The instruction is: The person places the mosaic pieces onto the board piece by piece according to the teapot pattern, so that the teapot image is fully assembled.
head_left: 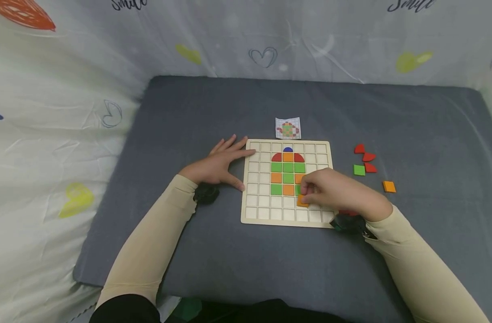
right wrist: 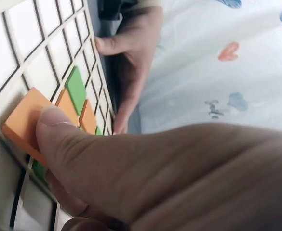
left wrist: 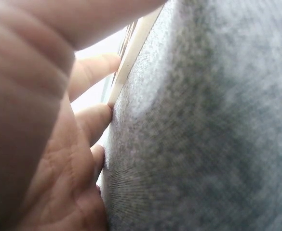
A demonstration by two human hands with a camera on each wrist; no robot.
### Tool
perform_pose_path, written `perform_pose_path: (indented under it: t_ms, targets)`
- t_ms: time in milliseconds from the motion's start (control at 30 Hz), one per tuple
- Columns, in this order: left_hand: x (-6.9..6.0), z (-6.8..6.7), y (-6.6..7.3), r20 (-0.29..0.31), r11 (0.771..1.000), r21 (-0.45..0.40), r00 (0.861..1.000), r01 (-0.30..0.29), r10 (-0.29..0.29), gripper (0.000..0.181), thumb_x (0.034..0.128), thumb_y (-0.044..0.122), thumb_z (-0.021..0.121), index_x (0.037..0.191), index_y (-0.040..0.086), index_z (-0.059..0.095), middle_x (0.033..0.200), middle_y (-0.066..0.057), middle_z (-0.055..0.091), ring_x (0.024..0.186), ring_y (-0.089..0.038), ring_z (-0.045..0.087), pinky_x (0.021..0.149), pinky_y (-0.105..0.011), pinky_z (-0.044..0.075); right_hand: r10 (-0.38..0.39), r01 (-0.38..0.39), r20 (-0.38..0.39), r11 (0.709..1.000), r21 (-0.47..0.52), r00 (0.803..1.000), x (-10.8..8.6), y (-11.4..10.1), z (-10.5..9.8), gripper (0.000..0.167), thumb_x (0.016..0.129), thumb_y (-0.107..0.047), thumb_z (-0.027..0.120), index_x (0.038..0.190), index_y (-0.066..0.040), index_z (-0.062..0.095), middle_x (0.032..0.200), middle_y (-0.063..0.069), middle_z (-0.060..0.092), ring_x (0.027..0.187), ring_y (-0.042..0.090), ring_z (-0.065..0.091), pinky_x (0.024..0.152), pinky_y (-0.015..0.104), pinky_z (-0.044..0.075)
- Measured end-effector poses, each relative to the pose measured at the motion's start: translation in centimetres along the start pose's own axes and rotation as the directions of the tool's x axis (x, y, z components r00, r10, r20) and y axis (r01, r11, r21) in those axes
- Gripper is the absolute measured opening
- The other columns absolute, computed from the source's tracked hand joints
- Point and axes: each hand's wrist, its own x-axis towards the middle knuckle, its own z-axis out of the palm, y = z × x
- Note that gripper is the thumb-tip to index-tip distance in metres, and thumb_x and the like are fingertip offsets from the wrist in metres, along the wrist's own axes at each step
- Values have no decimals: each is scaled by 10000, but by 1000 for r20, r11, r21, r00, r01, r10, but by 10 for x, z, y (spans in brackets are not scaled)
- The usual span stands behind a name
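1. Orange square tile, flat (right wrist: 22, 120): pinched between thumb and fingers of the right hand (head_left: 336, 190); held tilted over the grid, just nearer than the right-hand column of the laid pattern. Contact with the board: cannot be told.
2. Pale wooden board with a square grid (head_left: 254, 213): lying flat, beneath the right hand.
3. Left hand (head_left: 219, 166): fingers extended and spread, gripping nothing; thumb and index finger touch the board's left edge.
4. Pattern pieces on the board, far to near: one blue half-round piece (head_left: 288, 149); an orange square (head_left: 288, 157) between two dark red quarter-round pieces (head_left: 276, 157); a row of three green squares (head_left: 288, 167); a row of orange, green, orange; a row of green, orange, green, the last partly covered by the right hand.
5. Loose pieces, right of the board: three red round-sided pieces (head_left: 368, 157), a green square tile (head_left: 359, 170) beside the nearest of them, and a second orange square tile (head_left: 389, 186) farther right and nearer. More red shows partly hidden behind the right wrist.
6. Small white printed card, coloured pattern on a grid (head_left: 288, 129): just beyond the board's far edge.
7. Worktop, grey cloth surface (head_left: 213, 260): carries all the above.
8. White hanging fabric printed with hearts and lettering (head_left: 230, 40): at far and left sides.
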Motion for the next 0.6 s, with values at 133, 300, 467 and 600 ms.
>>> perform_pose_path:
  t_ms: [133,300,467,600]
  targets:
    - [1,1,-1,0,1000,4,1000,-1,1,1119,756,540,921,1671,296,324,1779,11,-10,1625,-239,-156,1297,-468,-121,-11,12,6,1000,-20,1000,4,-3,5,135,912,-103,817,857,-175,718,772,-78,626,691,103,555,676,307,506]
    - [1,1,-1,1,1000,2,1000,-3,3,1117,760,531,922,1672,292,323,1779,7,-13,1624,-243,-158,1296,-471,-124,-34,32,-30,998,-62,999,2,0,10,125,908,-111,827,858,-168,729,808,-73,632,717,96,559,694,312,513]
    - [0,0,0,2,1000,2,1000,-4,4,1122,756,532,925,1672,290,324,1779,4,-11,1625,-248,-157,1295,-476,-124,-50,45,-62,996,-79,997,2,-1,11,145,885,-107,847,827,-166,728,794,-83,630,702,84,548,671,303,501]
    - [-1,0,0,5,1000,0,1000,-5,5,1121,757,532,924,1672,286,324,1779,1,-11,1625,-251,-158,1296,-479,-123,-30,26,-53,996,-83,998,0,0,8,161,890,-116,845,812,-181,720,780,-83,618,680,90,531,643,296,481]
